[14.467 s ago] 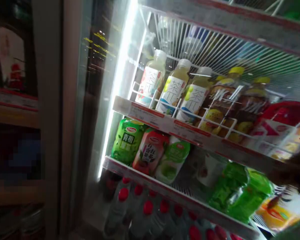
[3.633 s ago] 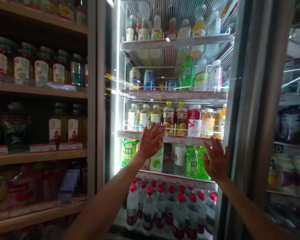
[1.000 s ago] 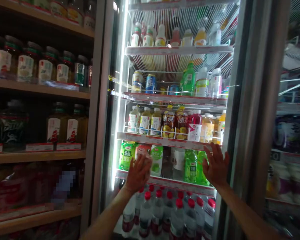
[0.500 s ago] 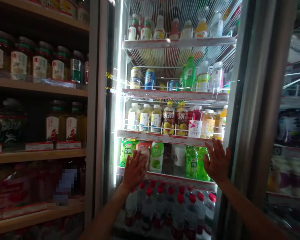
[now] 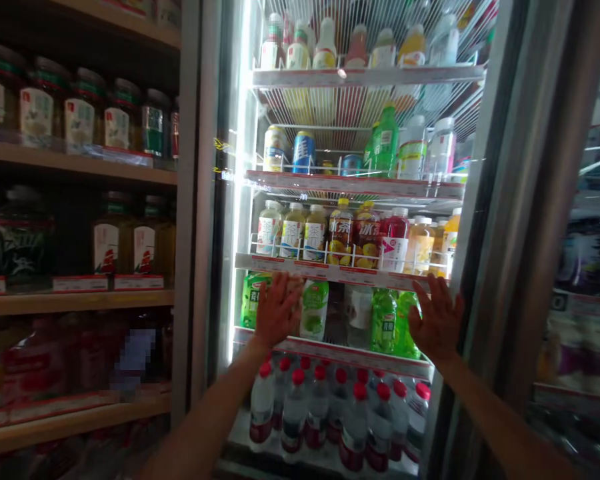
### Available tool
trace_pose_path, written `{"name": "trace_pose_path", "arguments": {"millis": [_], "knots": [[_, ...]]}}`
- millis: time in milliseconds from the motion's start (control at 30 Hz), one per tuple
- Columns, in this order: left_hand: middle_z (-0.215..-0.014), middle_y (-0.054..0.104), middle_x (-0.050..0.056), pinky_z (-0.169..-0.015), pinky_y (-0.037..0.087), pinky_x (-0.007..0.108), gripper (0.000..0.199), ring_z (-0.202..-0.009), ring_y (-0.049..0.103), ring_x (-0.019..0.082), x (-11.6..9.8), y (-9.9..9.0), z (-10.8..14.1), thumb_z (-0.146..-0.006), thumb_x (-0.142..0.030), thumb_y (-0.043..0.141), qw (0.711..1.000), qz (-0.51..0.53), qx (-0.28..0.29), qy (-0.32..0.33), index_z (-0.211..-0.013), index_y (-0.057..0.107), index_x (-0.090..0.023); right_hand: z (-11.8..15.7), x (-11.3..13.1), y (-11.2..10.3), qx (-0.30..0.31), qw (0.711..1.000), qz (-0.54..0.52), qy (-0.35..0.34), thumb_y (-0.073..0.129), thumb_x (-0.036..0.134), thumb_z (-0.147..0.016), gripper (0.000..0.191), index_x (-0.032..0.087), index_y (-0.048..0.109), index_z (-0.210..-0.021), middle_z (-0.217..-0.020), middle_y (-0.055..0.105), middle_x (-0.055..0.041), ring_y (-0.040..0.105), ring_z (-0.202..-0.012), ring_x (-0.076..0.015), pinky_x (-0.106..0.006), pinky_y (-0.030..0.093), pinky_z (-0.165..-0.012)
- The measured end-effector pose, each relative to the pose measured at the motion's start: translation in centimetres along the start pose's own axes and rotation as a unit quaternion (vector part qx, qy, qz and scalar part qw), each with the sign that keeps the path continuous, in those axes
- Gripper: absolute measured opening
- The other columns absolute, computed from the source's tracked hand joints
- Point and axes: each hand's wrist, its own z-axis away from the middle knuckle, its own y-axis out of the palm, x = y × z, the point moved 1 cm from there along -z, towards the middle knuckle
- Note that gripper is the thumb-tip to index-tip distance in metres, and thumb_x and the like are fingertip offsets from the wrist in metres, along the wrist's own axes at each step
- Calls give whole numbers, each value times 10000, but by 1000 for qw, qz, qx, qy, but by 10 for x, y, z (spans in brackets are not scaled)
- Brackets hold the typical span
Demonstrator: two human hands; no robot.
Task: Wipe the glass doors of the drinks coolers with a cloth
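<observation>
My left hand (image 5: 277, 310) is raised, fingers stretched upward, in front of a lit drinks fridge. It covers part of the fourth shelf, between a green carton (image 5: 253, 300) and a green-and-white carton (image 5: 314, 310). On the other side, my right hand (image 5: 435, 323) is held up too, fingers spread, beside green bottles (image 5: 384, 321) and close to the metal door frame (image 5: 500, 267). Nothing shows in either hand. Whether the palms touch the glass I cannot tell. Above them stands a row of tea and juice bottles (image 5: 341, 232).
Wooden shelves (image 5: 80, 303) with bottles stand on the left. Clear bottles with red caps (image 5: 297, 407) fill the fridge bottom. Higher up are cans (image 5: 304, 152) and a green bottle (image 5: 385, 143). Another drinks cabinet (image 5: 580, 307) lies on the right.
My left hand has moved up and slightly right, its fingers now reaching nearer the shelf edge above. My right hand stays almost in place. The view has shifted slightly.
</observation>
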Motion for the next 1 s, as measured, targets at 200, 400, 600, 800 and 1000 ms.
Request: {"name": "trace_pose_path", "arguments": {"millis": [200,400,600,800,1000], "knots": [[-1431,283,227,-1050,197,554,513,-1349,231,314,60,-14,1,-847,-301,421,955,-49,-89,-277,-1319,395,-102,0,1,1,-1,1000,4,1,444,246,-840,540,233,346,-1370,-1429,369,-107,307,-1335,-255,-511,166,-1086],[-1430,336,142,-1098,148,463,435,-1372,185,252,-2,7,-31,-837,-287,439,998,-3,-44,-51,-1256,486,-179,-1,1,0,-2,1000,14,-4,436,265,-844,495,211,394,-1334,-1404,401,-121,309,-1334,-250,-496,171,-1088],[-1423,338,161,-1078,155,506,443,-1342,262,280,31,-6,-46,-846,-329,413,987,-15,-70,-143,-1254,484,-170,0,1,0,5,1000,17,-6,441,261,-842,557,244,314,-1384,-1435,358,-105,295,-1341,-258,-501,168,-1085],[-1432,308,176,-1061,212,492,441,-1353,224,294,7,-1,-56,-840,-294,422,982,3,-74,-176,-1246,484,-135,0,0,1,5,1000,14,-3,431,255,-845,578,254,275,-1402,-1447,339,-99,292,-1342,-256,-499,153,-1089],[-1405,395,71,-1098,157,449,348,-1362,223,221,-50,16,-48,-828,-273,465,989,32,23,145,-1167,545,-271,0,0,1,-4,1000,10,-12,442,253,-848,572,256,282,-1397,-1439,353,-98,293,-1342,-245,-496,155,-1090]]}}
